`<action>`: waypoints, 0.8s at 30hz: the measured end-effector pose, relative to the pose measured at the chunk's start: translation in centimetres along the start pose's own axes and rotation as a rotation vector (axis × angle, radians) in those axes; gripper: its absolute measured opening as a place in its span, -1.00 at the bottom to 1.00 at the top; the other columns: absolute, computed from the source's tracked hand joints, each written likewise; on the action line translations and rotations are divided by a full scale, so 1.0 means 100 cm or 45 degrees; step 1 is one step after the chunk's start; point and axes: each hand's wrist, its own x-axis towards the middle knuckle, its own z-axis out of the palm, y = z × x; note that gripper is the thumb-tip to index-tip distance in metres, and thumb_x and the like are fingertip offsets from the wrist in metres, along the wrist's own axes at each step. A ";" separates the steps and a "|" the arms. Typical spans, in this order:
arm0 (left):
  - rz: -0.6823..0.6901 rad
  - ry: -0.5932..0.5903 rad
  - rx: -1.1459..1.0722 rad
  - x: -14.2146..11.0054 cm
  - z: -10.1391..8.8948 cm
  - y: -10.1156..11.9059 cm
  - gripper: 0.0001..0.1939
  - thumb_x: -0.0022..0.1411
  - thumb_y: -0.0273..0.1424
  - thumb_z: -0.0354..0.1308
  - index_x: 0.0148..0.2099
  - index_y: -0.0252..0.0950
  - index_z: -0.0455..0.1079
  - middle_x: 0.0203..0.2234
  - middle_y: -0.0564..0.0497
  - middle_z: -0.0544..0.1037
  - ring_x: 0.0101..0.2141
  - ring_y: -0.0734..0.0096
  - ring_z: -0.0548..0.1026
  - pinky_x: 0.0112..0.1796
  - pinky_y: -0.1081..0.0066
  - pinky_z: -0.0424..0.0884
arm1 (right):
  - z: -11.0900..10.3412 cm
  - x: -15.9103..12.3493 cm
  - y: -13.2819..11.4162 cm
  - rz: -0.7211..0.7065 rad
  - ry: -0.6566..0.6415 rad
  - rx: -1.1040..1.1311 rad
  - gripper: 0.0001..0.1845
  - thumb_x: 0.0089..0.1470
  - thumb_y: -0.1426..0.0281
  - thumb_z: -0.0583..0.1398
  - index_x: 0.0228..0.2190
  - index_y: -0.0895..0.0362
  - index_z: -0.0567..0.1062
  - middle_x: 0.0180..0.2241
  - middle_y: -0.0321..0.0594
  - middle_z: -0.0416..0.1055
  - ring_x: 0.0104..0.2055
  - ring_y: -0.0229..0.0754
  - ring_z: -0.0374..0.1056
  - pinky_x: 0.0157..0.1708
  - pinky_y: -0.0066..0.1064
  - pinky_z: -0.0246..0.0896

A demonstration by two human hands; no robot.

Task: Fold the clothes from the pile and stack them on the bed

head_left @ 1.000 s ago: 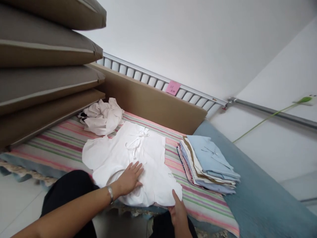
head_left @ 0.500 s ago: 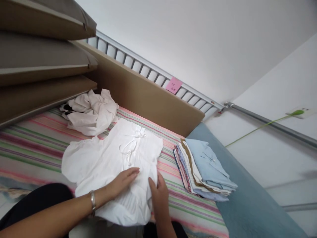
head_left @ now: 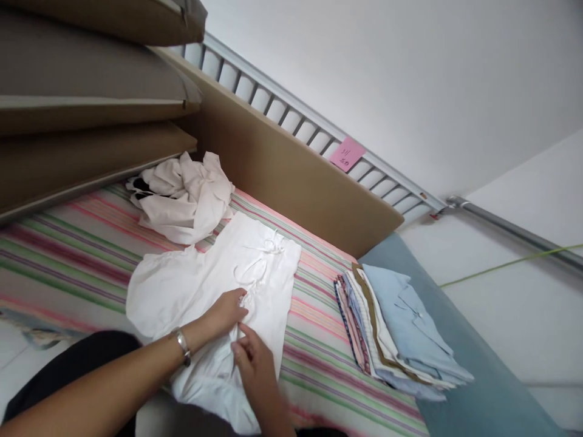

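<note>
A white blouse (head_left: 214, 267) with thin tie strings down its front lies on the striped cloth before me. Its right side is folded inward, giving a fairly straight edge there, while the left sleeve is spread out flat. My left hand (head_left: 225, 312), with a silver bracelet at the wrist, pinches the fabric near the lower ties. Close beside it, my right hand (head_left: 255, 358) grips the blouse between thumb and fingers. The lower part of the blouse hangs toward my lap, partly hidden by my forearms.
Right of the blouse stands a stack of folded clothes (head_left: 405, 328), light blue on top. A crumpled off-white garment (head_left: 186, 197) lies behind. Stacked brown cushions (head_left: 100, 67) rise at left. A brown board (head_left: 291, 176) leans against the radiator (head_left: 273, 109).
My right hand has lifted the blouse's right sleeve side and brought it inward, over the body. My left hand has gone from lying flat to pinching near the ties. The view has shifted.
</note>
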 end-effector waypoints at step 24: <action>-0.085 -0.287 0.519 -0.017 -0.042 0.011 -0.79 -0.09 -0.46 0.21 -0.29 -0.32 0.47 -0.50 -0.06 0.53 -0.43 0.20 0.51 -0.39 0.36 0.34 | -0.006 -0.053 0.077 -0.426 0.135 -1.077 -0.44 0.16 0.31 0.04 0.19 0.00 0.14 0.26 -0.10 -0.02 0.29 0.06 -0.10 0.17 0.08 -0.10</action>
